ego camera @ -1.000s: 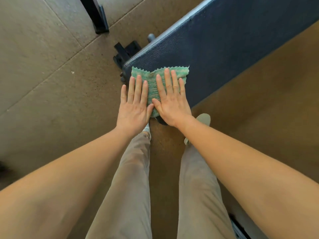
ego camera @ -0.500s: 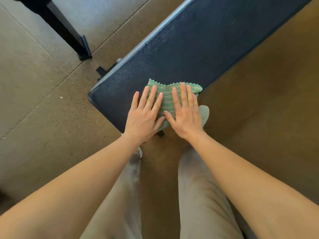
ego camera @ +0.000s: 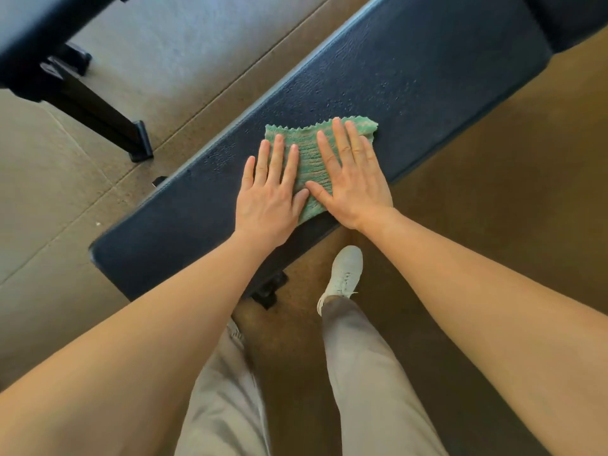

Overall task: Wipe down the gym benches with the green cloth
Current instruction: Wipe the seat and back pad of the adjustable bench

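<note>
A dark blue padded gym bench [ego camera: 411,70] runs diagonally from lower left to upper right. The green cloth [ego camera: 312,153] lies spread flat on its pad, about the middle of the visible length. My left hand [ego camera: 268,199] presses flat on the cloth's left part, fingers straight and slightly spread. My right hand [ego camera: 352,179] presses flat on the right part, its thumb touching the left thumb. Neither hand curls around the cloth. Small droplets show on the pad beyond the cloth.
A second dark bench [ego camera: 29,34] with a black leg [ego camera: 108,126] stands at the upper left. Another dark pad [ego camera: 572,18] adjoins at the top right. My white shoe [ego camera: 343,274] and the bench's black foot [ego camera: 269,291] sit on the brown floor below the pad.
Both hands have pushed the cloth along the pad, away from the bench's near end toward the upper right. More of the near end now shows behind them.
</note>
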